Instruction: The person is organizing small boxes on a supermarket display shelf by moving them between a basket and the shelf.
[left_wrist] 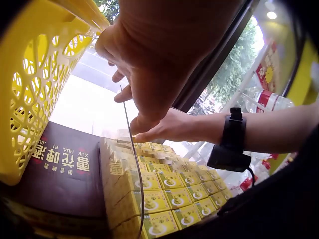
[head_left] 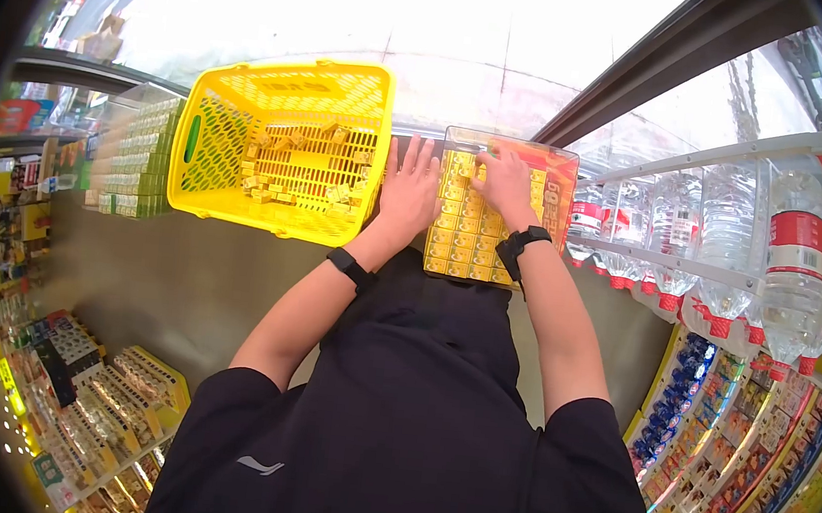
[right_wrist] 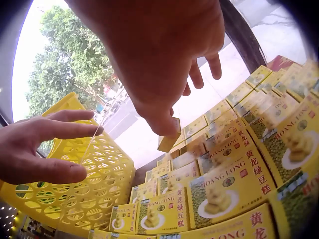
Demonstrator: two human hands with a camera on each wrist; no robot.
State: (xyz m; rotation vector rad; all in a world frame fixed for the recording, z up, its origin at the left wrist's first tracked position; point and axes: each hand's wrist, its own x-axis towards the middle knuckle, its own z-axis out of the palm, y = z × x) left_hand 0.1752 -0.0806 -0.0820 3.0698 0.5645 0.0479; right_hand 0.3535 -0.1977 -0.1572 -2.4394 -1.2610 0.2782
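Note:
My right hand (head_left: 507, 185) is over the far part of a clear-walled case (head_left: 561, 154) packed with rows of small yellow boxes (head_left: 454, 223). Between its thumb and fingers it pinches one small yellow box (right_wrist: 169, 141), tilted above the others. Printed on the neighbouring boxes (right_wrist: 214, 199) are "Hoang Long" and a plate of pale cakes. My left hand (head_left: 410, 195), its fingers mostly straight, is at the case's left side, right at the edge of the clear panel (left_wrist: 133, 149). Just left of that hand stands a yellow basket (head_left: 275, 226) with several small yellow boxes inside.
A dark carton (left_wrist: 65, 159) with printed characters lies between basket and case. Stacked green-and-white packs (head_left: 139, 156) stand left of the basket. Large water bottles (head_left: 797, 254) line a rack on the right. Shelves of packets (head_left: 739, 446) fill the lower right; a window is ahead.

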